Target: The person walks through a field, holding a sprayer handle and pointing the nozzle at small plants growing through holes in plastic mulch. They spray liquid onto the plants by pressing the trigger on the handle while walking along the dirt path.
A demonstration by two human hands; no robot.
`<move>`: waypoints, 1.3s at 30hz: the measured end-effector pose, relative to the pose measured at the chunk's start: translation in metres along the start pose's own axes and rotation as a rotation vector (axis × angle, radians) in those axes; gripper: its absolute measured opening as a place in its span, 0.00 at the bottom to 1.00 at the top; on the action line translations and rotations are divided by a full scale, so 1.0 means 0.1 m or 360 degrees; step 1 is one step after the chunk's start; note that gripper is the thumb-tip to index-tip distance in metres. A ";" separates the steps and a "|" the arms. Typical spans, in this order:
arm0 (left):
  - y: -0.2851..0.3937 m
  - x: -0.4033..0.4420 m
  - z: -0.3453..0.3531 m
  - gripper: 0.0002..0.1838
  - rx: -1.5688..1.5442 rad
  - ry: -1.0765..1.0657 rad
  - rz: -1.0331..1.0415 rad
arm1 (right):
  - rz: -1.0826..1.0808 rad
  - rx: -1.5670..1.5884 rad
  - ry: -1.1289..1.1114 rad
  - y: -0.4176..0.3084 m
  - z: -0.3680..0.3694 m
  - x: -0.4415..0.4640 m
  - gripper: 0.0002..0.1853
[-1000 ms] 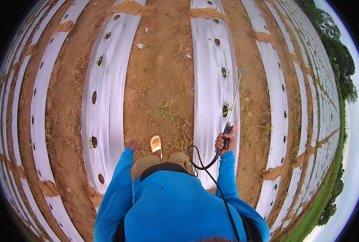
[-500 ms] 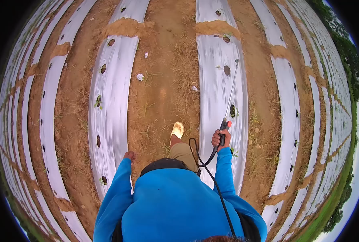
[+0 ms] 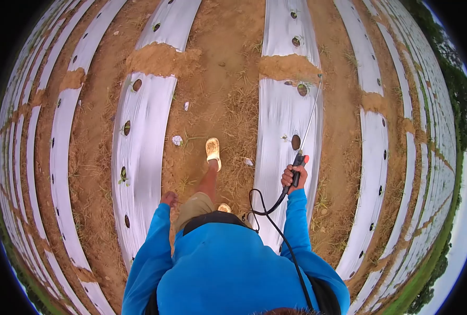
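Observation:
My right hand (image 3: pixel 295 177) is wrapped round the black handle of a sprayer wand (image 3: pixel 298 163), which has a red-orange part at its top. The thin metal lance (image 3: pixel 311 119) points forward and slightly right, its nozzle (image 3: pixel 320 75) over a mound of soil across the bed. From the handle a black hose (image 3: pixel 267 212) loops down and runs back along my right arm. Low at my left side hangs my left hand (image 3: pixel 169 198), its fingers loosely apart and nothing seen in it, near the edge of the left plastic-covered bed (image 3: pixel 144 142).
The right plastic-covered bed (image 3: pixel 278 113) has planting holes, some with small seedlings (image 3: pixel 285 138). Between the beds runs a dirt path (image 3: pixel 223 100) with dry grass and white scraps (image 3: pixel 177 140). A light clog (image 3: pixel 213 149) is on my forward foot. More covered rows stretch to both sides.
I have stepped forward along the path, so beds, holes and soil mounds sit lower in view. The wand has moved forward with my right hand, its nozzle now over the soil mound.

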State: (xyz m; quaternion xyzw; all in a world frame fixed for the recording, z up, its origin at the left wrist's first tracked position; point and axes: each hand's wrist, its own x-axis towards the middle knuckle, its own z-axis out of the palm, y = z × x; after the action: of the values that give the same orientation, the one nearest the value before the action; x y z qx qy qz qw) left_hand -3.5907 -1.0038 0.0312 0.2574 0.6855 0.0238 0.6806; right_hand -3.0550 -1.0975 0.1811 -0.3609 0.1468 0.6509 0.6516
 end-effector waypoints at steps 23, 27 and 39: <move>6.23 3.05 0.99 0.11 -0.0168 -0.0049 0.0119 | 0.0096 -0.0062 0.0032 -2.97 2.79 4.38 0.09; 6.56 3.08 0.96 0.09 -0.0043 0.0033 -0.0559 | 0.0028 0.0069 0.0020 -3.70 3.31 5.21 0.09; 9.34 3.74 1.39 0.16 0.0166 0.0128 0.0065 | 0.0075 -0.0080 -0.0081 -5.43 4.84 7.21 0.09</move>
State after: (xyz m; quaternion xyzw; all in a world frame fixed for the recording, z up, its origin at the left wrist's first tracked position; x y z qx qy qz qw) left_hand -3.1382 -0.0945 0.0341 0.3053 0.7072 0.0121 0.6376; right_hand -2.5926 -0.1835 0.1929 -0.3570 0.1223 0.6785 0.6303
